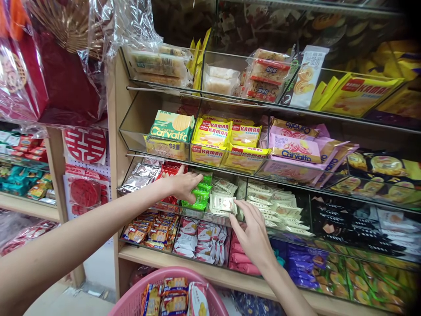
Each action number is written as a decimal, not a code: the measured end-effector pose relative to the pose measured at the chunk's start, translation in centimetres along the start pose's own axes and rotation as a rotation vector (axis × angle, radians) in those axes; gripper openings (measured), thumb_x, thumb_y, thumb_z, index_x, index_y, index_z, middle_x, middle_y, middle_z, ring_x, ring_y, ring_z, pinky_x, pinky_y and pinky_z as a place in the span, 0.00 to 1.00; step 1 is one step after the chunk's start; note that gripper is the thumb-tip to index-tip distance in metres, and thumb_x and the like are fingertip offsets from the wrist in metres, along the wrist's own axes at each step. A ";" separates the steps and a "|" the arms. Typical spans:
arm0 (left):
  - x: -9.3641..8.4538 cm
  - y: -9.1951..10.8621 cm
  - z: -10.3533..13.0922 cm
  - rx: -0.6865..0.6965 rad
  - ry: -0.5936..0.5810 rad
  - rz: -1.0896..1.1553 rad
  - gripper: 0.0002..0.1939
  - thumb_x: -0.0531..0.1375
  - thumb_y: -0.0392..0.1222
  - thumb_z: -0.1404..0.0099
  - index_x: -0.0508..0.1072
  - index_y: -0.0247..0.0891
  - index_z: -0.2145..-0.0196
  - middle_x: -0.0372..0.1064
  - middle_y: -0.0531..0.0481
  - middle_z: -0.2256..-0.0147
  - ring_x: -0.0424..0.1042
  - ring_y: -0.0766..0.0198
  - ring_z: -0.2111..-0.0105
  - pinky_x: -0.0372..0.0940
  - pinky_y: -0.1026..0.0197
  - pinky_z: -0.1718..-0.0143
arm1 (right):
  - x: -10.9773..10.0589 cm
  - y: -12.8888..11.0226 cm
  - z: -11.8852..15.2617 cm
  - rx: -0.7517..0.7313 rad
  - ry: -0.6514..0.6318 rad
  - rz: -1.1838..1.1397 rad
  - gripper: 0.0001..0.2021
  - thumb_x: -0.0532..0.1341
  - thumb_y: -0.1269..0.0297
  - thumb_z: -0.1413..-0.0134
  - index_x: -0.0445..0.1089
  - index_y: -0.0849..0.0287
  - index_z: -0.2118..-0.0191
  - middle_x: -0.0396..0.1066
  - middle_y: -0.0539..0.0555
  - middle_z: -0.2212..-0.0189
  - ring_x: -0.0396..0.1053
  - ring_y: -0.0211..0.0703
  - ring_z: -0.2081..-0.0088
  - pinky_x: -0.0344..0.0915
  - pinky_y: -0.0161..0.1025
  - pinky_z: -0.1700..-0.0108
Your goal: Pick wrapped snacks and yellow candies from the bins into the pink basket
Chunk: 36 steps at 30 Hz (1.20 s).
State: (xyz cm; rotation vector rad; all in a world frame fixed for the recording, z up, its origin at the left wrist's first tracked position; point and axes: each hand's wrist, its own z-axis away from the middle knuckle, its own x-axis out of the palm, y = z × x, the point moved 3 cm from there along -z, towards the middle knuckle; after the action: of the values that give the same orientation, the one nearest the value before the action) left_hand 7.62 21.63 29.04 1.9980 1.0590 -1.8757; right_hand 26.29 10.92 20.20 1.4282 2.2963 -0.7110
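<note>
In the third row of the shelf [213,267], we record green packets [200,197] in a clear tray, between red packets [168,170] and pale packets [222,203]. Our left hand [184,186] reaches over the green packets, fingers spread apart; whether the fingertips touch them, we cannot tell. Our right hand [251,230] stands at the right side of the pale packets, thumb and forefinger apart, the palm turned toward them; contact there we cannot confirm. Far left of the same row: silver packets [142,175]. Row above: a green Carvalfo pack [171,126], yellow Kaman packs [212,133], lilac packs [294,148]. Row below: orange packets [159,229] and, beside them, white-and-pink packets [201,240]. Below the trays, in front of the shelf, we list one pink basket [149,278], holding orange packets and a white packet [198,298].
</note>
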 end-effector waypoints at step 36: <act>0.1 -0.9 -2.8 -0.079 -0.245 0.035 0.53 0.62 0.53 0.60 0.47 0.37 0.39 0.60 0.34 0.45 0.51 0.45 0.42 0.40 0.42 0.42 | 0.3 -1.0 1.4 -0.045 -0.002 0.017 0.18 0.54 0.63 0.43 0.58 0.53 0.46 0.64 0.55 0.51 0.58 0.46 0.48 0.56 0.47 0.47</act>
State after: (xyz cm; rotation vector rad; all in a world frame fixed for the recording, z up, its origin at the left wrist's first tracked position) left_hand 9.25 24.01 29.75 1.6803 1.0059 -1.9655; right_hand 25.30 9.92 19.15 1.4241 2.2815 -0.6511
